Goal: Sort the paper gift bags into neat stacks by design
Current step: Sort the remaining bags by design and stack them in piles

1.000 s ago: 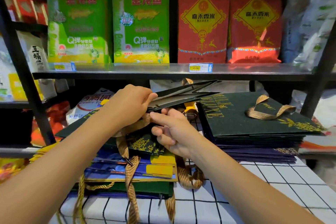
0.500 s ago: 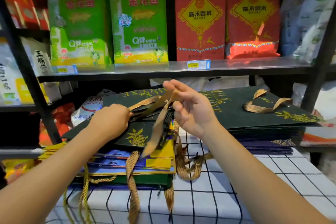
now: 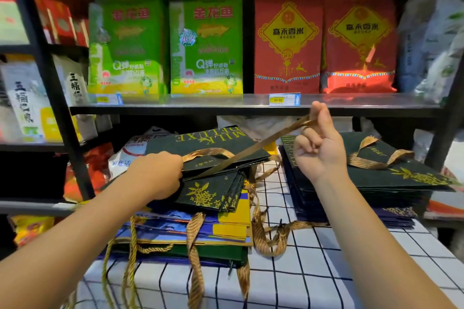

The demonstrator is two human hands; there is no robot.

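Dark green gift bags (image 3: 208,148) printed MILK DELUXE in gold lie flat on a mixed pile of blue, yellow and green bags (image 3: 226,226). My left hand (image 3: 157,174) grips the near edge of these green bags. My right hand (image 3: 319,148) is raised to the right and pinches a gold ribbon handle (image 3: 251,149), pulled taut from the bags up to my fingertips. To the right sits a neat stack of dark green bags (image 3: 391,180) with a gold ribbon on top, over some purple bags (image 3: 399,218).
The piles rest on a white cloth with a black grid (image 3: 313,271). Loose gold ribbons (image 3: 266,233) trail between the piles. A black shelf board (image 3: 226,108) runs just above, carrying green and red rice packs (image 3: 288,37). A black upright post (image 3: 50,83) stands at left.
My right hand let go of the bags' edge, took the gold ribbon and drew it up and to the right until taut. My left hand slid down-left along the green bags, still gripping them.
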